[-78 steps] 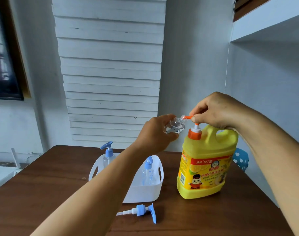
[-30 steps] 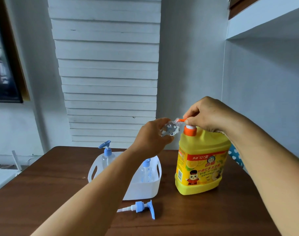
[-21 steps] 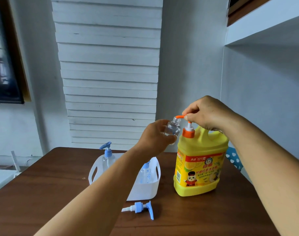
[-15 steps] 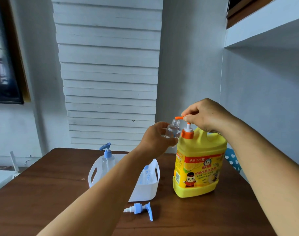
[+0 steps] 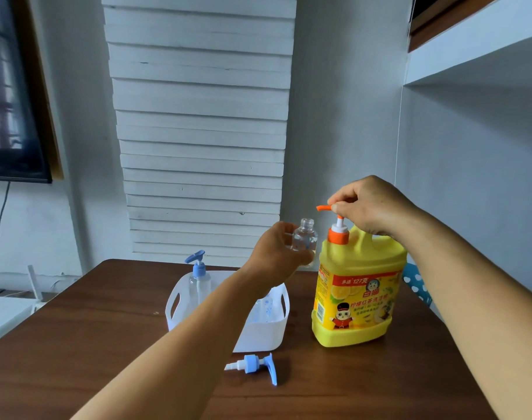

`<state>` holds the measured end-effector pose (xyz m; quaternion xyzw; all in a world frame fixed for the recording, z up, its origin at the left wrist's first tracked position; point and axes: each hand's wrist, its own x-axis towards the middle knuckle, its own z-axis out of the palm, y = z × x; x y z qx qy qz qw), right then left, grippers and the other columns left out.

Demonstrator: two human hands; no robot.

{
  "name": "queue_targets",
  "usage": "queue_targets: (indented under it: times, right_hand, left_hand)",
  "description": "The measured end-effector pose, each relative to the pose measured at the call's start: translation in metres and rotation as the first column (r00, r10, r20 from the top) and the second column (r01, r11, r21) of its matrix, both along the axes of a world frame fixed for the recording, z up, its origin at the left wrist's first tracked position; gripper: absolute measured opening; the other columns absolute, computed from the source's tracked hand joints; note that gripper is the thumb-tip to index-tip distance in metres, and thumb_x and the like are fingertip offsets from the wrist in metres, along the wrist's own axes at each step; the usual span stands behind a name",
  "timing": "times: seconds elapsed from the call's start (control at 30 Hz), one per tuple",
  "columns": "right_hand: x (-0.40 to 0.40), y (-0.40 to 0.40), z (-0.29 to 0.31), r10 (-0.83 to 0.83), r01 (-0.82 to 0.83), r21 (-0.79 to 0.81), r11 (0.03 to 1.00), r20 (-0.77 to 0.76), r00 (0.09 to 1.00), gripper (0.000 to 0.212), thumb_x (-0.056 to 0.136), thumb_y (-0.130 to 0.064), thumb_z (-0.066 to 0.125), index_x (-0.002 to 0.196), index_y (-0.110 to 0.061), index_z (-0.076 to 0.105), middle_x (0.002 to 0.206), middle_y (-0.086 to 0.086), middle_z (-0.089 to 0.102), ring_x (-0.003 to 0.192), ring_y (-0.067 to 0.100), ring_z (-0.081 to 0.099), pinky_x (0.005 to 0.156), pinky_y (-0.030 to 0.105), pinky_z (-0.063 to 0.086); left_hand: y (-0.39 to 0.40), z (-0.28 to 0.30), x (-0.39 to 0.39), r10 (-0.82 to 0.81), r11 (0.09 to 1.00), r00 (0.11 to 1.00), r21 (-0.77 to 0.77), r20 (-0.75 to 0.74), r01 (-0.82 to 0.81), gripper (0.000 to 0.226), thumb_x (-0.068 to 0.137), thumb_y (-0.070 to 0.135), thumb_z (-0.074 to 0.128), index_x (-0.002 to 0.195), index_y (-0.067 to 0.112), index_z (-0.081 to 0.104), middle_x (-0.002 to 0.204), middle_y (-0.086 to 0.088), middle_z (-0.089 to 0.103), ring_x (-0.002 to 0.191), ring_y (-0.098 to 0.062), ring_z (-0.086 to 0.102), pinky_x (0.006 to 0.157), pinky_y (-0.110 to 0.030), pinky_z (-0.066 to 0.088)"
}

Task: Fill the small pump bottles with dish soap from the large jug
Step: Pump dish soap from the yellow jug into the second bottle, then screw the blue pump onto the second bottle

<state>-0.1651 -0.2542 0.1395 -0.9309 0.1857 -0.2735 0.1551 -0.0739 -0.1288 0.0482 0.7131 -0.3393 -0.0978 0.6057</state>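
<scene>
Bottle (image 5: 304,240) inside left hand (image 5: 278,253) fingers, below pump spout (image 5: 323,208).

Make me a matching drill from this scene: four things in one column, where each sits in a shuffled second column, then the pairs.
Things:
1. small clear open bottle
2. loose blue pump head
3. clear bottle with blue pump
4. large yellow soap jug

Places:
A. lying on the brown wooden table
B. standing in the white plastic basket
C. held in the left hand
D. standing on the table, right hand on its orange pump

Pairs: 1-C, 2-A, 3-B, 4-D
</scene>
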Motion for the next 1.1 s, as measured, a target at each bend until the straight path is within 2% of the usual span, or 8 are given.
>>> queue_targets:
  times: [0.1,0.2,0.3,0.4,0.6,0.73,0.9,1.1]
  right_hand:
    - [0.000,0.003,0.000,-0.015,0.015,0.004,1.000,-0.015,1.000,0.019,0.088,-0.021,0.058,0.101,-0.018,0.072,0.094,-0.002,0.063,0.070,0.009,0.052,0.052,0.021,0.038]
    - [0.000,0.011,-0.002,-0.044,0.044,-0.010,0.999,-0.018,0.999,0.032,0.087,-0.028,0.060,0.118,-0.022,0.064,0.125,0.003,0.061,0.104,0.021,0.056,0.076,0.026,0.041]
    - [0.001,0.025,-0.004,-0.046,0.048,-0.040,0.998,0.053,0.998,0.038,0.085,-0.032,0.062,0.122,-0.023,0.061,0.132,0.004,0.057,0.117,0.025,0.053,0.088,0.030,0.041]
    - [0.002,0.046,-0.011,0.026,-0.020,-0.052,0.998,0.115,0.993,0.038,0.083,-0.032,0.066,0.119,-0.024,0.063,0.127,0.000,0.061,0.114,0.022,0.055,0.088,0.028,0.040]
    - [0.005,0.094,-0.057,0.231,-0.230,0.063,0.971,-0.007,0.973,0.029,0.080,-0.022,0.070,0.109,-0.019,0.069,0.110,-0.002,0.069,0.097,0.011,0.062,0.081,0.021,0.043]
    - [0.011,0.112,-0.097,0.272,-0.255,0.153,0.955,-0.107,0.956,0.018,0.079,-0.018,0.070,0.097,-0.018,0.073,0.096,0.000,0.072,0.070,0.009,0.059,0.060,0.015,0.045]
    - [0.016,0.122,-0.145,0.269,-0.232,0.157,0.960,-0.283,0.921,0.017,0.081,-0.022,0.067,0.097,-0.023,0.072,0.101,-0.003,0.070,0.084,0.011,0.060,0.072,0.020,0.044]
    - [0.015,0.123,-0.180,0.220,-0.211,0.071,0.975,-0.454,0.864,0.029,0.084,-0.025,0.065,0.113,-0.026,0.064,0.114,0.000,0.064,0.094,0.018,0.061,0.072,0.023,0.045]
  left_hand:
    - [0.013,-0.004,0.002,0.029,1.000,1.000,0.009,0.010,-0.029,0.041,0.073,0.011,0.073,0.106,0.022,0.052,0.102,0.001,0.065,0.079,-0.008,0.061,0.058,-0.014,0.044]
    - [0.030,-0.006,0.005,0.063,0.998,0.997,0.024,0.039,-0.063,0.040,0.072,0.013,0.074,0.102,0.026,0.051,0.095,0.007,0.063,0.078,-0.002,0.059,0.050,-0.004,0.042]
    - [0.047,-0.008,0.004,0.099,0.994,0.994,0.034,0.055,-0.101,0.039,0.071,0.014,0.075,0.099,0.028,0.051,0.094,0.008,0.064,0.079,-0.001,0.060,0.054,-0.007,0.042]
    - [0.068,-0.014,0.001,0.141,0.989,0.989,0.032,0.045,-0.142,0.040,0.070,0.015,0.075,0.103,0.024,0.054,0.100,0.003,0.068,0.087,-0.012,0.065,0.068,-0.018,0.047]
    - [0.107,-0.037,-0.008,0.190,0.980,0.981,0.056,0.034,-0.192,0.033,0.072,0.013,0.073,0.097,0.025,0.054,0.094,0.007,0.066,0.074,-0.006,0.058,0.063,-0.018,0.041]
    - [0.128,-0.057,-0.015,0.221,0.968,0.974,0.111,0.047,-0.225,0.038,0.071,0.014,0.073,0.103,0.021,0.054,0.098,0.004,0.064,0.083,-0.012,0.057,0.073,-0.025,0.045]
    - [0.147,-0.090,-0.019,0.268,0.943,0.959,0.177,0.094,-0.281,0.045,0.068,0.019,0.077,0.101,0.028,0.047,0.096,0.011,0.060,0.083,-0.009,0.057,0.072,-0.021,0.047]
    - [0.156,-0.121,-0.014,0.293,0.924,0.953,0.232,0.078,-0.303,0.043,0.065,0.019,0.077,0.097,0.028,0.050,0.090,0.008,0.063,0.075,-0.009,0.060,0.065,-0.022,0.054]
